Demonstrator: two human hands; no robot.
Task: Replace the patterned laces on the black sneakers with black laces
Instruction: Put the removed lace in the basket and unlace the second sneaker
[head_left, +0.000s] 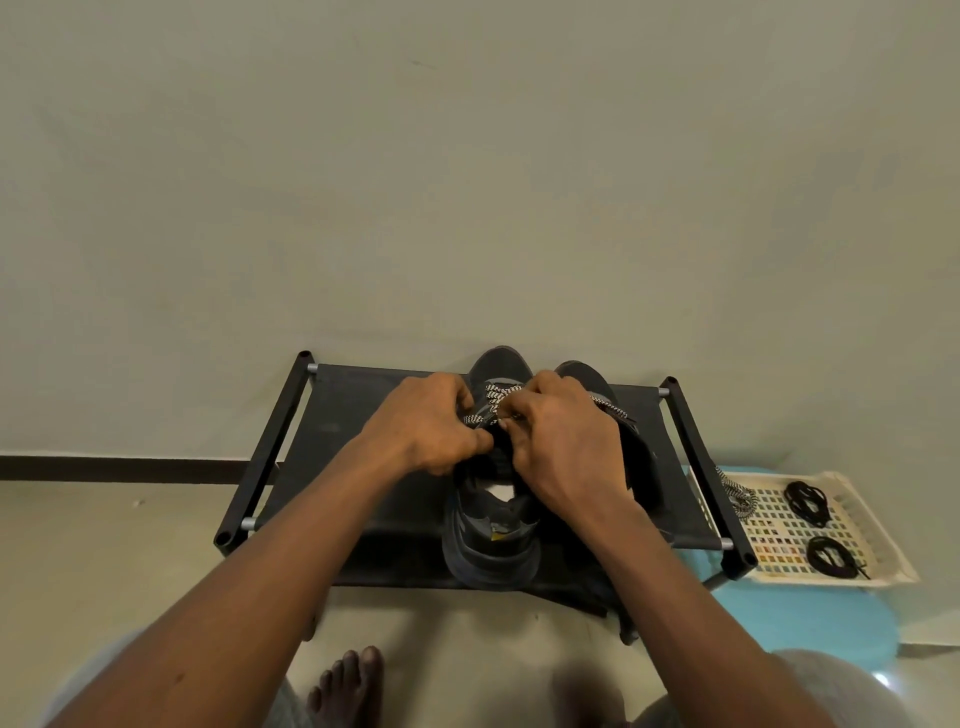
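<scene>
1. two black sneakers stand side by side on the fabric top of a low black shoe rack (353, 415). their toes point to the wall (467, 156) and their heels to the person.
2. the left sneaker (488, 551) shows plainly, with its heel and open collar in view. the right sneaker (584, 375) is mostly hidden behind the right wrist and forearm, so only its toe and part of its side can be seen.
3. a black-and-white patterned lace (496, 397) crosses the upper part of the left sneaker, just beyond the knuckles. a second patterned strand (612, 409) lies across the right sneaker.
4. the left grip (426, 426), a bare hand, sits at the left side of the left sneaker's throat. its fingers are curled, and thumb and fingertips pinch a strand of the patterned lace.
5. the right grip (566, 447), also bare, is curled over the middle of the same sneaker. its fingertips pinch the patterned lace just beside the left grip, and the two nearly touch.
6. to the right of the rack a cream perforated tray (893, 551) rests on a light blue stool (810, 618).
7. two coiled bundles of black laces lie in the tray, well apart from the hands, the far bundle (805, 501) and the near bundle (831, 556).
8. a loose patterned length (737, 493) lies at the tray's left edge. whether it joins a sneaker cannot be told.
9. a bare foot (348, 680) rests on the pale floor (104, 545) in front of the rack, and a dark skirting strip (104, 467) runs along the foot of the wall.
</scene>
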